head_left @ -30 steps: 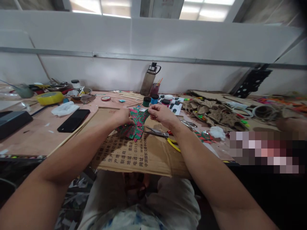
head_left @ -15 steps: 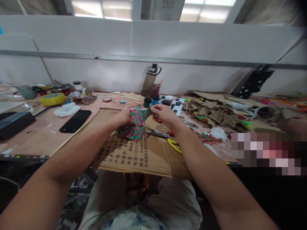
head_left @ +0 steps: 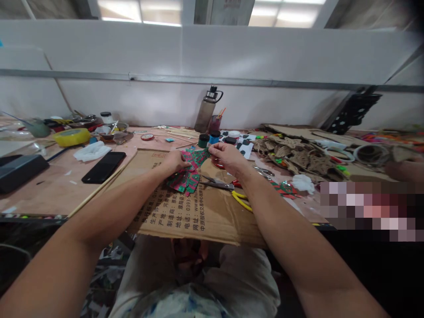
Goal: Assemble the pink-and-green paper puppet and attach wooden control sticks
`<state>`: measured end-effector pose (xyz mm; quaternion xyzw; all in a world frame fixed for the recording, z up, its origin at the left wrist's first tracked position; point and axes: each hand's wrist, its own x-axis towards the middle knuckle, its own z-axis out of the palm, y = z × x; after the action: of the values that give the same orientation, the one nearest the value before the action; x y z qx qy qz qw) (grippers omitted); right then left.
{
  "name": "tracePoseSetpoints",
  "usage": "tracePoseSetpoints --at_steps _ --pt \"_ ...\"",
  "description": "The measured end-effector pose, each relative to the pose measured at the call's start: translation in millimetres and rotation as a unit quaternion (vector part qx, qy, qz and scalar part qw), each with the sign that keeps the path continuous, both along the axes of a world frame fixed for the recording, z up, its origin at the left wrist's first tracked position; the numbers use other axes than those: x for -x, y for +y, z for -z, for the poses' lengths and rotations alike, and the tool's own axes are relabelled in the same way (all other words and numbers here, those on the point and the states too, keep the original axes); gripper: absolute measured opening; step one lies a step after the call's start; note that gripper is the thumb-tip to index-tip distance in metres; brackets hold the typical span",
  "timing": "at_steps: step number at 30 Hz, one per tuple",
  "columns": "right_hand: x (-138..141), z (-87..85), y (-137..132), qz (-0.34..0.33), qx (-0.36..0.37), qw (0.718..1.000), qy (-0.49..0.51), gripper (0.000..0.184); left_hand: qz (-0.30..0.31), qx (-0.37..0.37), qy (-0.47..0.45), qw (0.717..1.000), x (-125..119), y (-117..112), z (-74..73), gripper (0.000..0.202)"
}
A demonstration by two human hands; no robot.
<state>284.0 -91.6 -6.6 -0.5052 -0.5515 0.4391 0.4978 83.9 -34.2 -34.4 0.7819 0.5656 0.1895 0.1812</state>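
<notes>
A green and pink patterned paper piece (head_left: pixel 189 170) hangs just above a flattened cardboard sheet (head_left: pixel 185 212) printed with characters. My left hand (head_left: pixel 175 162) is closed on its left side. My right hand (head_left: pixel 228 158) pinches its upper right corner with fingers pressed together. Scissors with yellow handles (head_left: pixel 228 190) lie on the cardboard just below my right wrist.
A black phone (head_left: pixel 103 166), white tissue (head_left: pixel 91 151) and yellow tape roll (head_left: pixel 71 137) lie at left. A water bottle (head_left: pixel 207 109) and small paint jars (head_left: pixel 208 139) stand behind. Brown cardboard cut-outs (head_left: pixel 298 157) pile up at right. Another person's hand (head_left: pixel 402 170) shows at far right.
Both hands have stayed on the patterned piece. My right hand has shifted slightly right and down, stretching the piece's corner out. The view has barely moved.
</notes>
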Motion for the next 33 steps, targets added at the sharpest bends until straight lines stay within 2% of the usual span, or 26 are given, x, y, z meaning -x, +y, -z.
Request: tracePoseSetpoints --at_steps 4,8,12,15,21,26,33 --pt "0.8 0.0 -0.3 0.007 -0.003 1.000 -0.006 0.023 -0.012 0.015 -0.047 0.999 -0.3 -0.6 -1.8 0.021" --pt "1.1 -1.0 -1.4 0.012 0.002 1.000 -0.009 0.024 -0.008 0.032 -0.116 0.993 8.0 -3.5 -10.6 0.022" --pt "3.4 -3.5 -3.9 0.023 0.003 1.000 -0.021 0.021 -0.004 0.066 -0.203 0.977 21.3 -0.7 -21.4 0.029" --pt "5.9 -6.2 -6.7 0.023 0.005 0.999 -0.025 0.018 -0.001 0.100 -0.254 0.962 32.4 4.8 -28.6 0.025" --pt "7.0 -9.7 -12.0 0.009 0.012 0.999 -0.036 0.016 0.028 0.187 -0.229 0.955 51.7 16.1 -36.5 0.026" --pt "6.2 -7.7 -11.7 -0.008 0.005 0.999 -0.046 0.020 0.022 0.201 -0.211 0.956 58.6 21.2 -35.4 0.027" --pt "7.9 -6.8 -10.2 -0.010 0.011 0.998 -0.064 0.012 0.042 0.192 -0.208 0.958 56.2 16.4 -37.1 0.028"
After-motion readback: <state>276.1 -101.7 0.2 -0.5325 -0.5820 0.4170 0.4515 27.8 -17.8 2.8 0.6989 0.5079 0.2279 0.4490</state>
